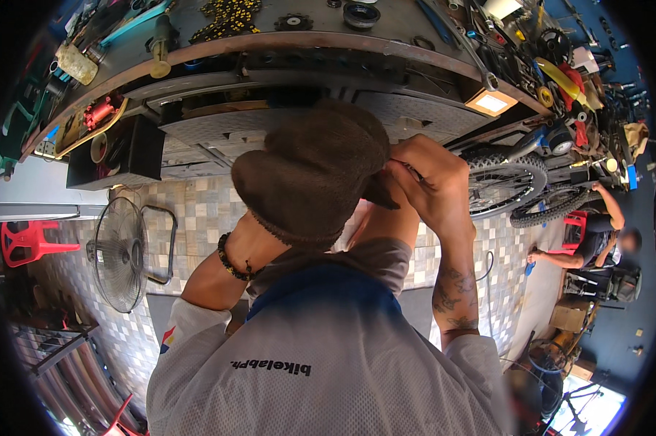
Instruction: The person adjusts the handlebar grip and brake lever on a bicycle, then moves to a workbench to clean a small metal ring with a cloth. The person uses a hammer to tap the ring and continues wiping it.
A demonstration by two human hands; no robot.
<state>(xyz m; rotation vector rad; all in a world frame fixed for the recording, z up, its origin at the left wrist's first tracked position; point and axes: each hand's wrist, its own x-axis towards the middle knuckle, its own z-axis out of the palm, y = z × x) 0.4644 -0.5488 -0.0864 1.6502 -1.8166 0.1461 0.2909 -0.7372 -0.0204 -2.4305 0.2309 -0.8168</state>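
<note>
A brown knitted cap (310,171) fills the middle of the view, above a grey mesh shirt (320,363) with a blue collar. My right hand (433,182) is raised to the cap's right edge, fingers pinched shut on it; the forearm below bears tattoos. My left arm, with a black bead bracelet (230,260) on the wrist, reaches up to the cap's left underside. My left hand (259,236) is almost wholly hidden behind the cap, so its fingers do not show.
A curved metal workbench (306,40) strewn with tools, sprockets and a yellow chain (230,18) spans the top. A floor fan (121,254) stands at left on the tiled floor, knobby bicycle wheels (502,182) lie at right, and another person (597,232) crouches far right.
</note>
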